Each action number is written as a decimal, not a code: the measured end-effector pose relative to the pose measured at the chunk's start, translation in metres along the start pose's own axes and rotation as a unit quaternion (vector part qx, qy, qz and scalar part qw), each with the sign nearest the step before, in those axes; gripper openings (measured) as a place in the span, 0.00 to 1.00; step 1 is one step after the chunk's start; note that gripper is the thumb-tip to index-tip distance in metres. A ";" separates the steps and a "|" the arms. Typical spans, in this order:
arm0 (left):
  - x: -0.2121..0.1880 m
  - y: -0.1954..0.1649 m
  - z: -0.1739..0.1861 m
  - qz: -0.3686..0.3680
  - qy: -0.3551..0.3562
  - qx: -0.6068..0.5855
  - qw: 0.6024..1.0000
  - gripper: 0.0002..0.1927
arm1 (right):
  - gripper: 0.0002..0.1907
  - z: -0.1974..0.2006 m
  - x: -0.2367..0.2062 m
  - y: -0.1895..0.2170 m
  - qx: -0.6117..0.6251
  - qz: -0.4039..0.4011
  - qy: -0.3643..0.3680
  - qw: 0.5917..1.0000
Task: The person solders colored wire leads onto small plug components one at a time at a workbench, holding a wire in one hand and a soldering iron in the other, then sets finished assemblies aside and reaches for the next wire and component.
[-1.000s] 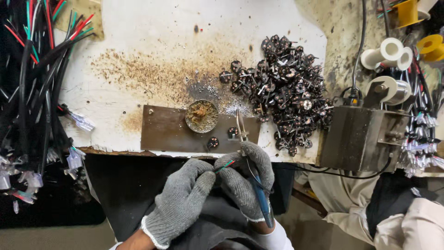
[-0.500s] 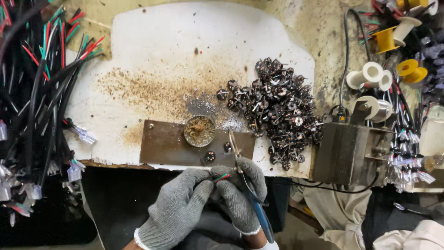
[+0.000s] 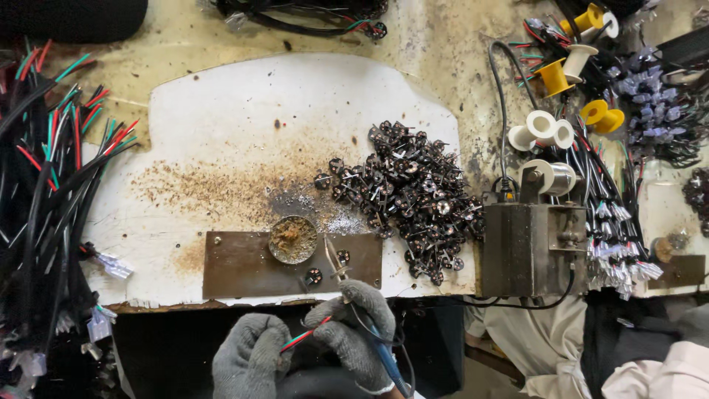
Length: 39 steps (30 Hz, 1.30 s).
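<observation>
Since 1 s ago our view has tipped up the tabletop (image 3: 221, 29), so we now see more of its far edge, and both hands sit lower in frame, at the bottom edge. Left hand (image 3: 249, 358) and right hand (image 3: 354, 332) haven't shifted much vs each other; both in grey knit gloves, close together, just off the tabletop's near edge.

Right hand is curled shut round a soldering iron (image 3: 384, 355) w/ blue handle; its thin metal tip points up over the brown metal plate (image 3: 236, 270), ending near the round flux tin (image 3: 293, 239). Left hand is closed too, fingers pinching red & green wires (image 3: 303, 338) that run across to the right hand's fingers. So wires lie between the two hands, touching both, below the plate.

Two small black round parts (image 3: 314, 276) rest on the plate just beside the iron's tip. Big pile of same parts (image 3: 413, 196) lies to the right on the white sheet (image 3: 258, 118). Grey metal box (image 3: 524, 247) stands right of the pile; spools (image 3: 550, 133) behind it; bundle of coloured wires (image 3: 52, 192) along the left
</observation>
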<state>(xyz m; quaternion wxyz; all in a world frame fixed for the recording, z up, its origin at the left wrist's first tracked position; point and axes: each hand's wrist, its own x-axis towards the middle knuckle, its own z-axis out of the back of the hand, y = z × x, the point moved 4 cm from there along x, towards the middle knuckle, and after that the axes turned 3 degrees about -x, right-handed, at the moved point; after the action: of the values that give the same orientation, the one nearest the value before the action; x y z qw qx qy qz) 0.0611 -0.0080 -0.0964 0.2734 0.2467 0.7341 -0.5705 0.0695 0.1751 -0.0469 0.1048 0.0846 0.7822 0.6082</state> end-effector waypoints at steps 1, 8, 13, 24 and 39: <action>0.002 0.006 0.003 -0.044 0.023 -0.057 0.997 0.11 | 0.34 -0.004 -0.001 0.000 -0.003 0.009 0.007 1.000; -0.008 -0.052 -0.005 -0.349 0.421 0.159 0.822 0.09 | 0.34 -0.009 -0.005 0.013 -0.039 0.022 0.046 0.998; -0.020 -0.091 -0.021 -0.274 0.213 0.184 0.919 0.10 | 0.32 -0.005 -0.007 0.023 -0.029 0.018 0.032 0.999; -0.008 -0.097 -0.038 -0.167 0.137 0.290 0.932 0.09 | 0.34 0.010 0.007 0.025 -0.039 0.030 -0.125 0.991; -0.013 -0.096 -0.032 -0.202 0.145 0.184 0.951 0.06 | 0.32 0.004 0.012 0.037 -0.099 0.090 -0.195 0.972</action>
<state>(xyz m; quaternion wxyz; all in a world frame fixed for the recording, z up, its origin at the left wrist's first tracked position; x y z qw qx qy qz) 0.0022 0.0004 -0.0134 -0.0073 0.2197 0.6824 -0.6972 0.0597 0.1911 -0.0131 0.2080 0.2608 0.6715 0.6617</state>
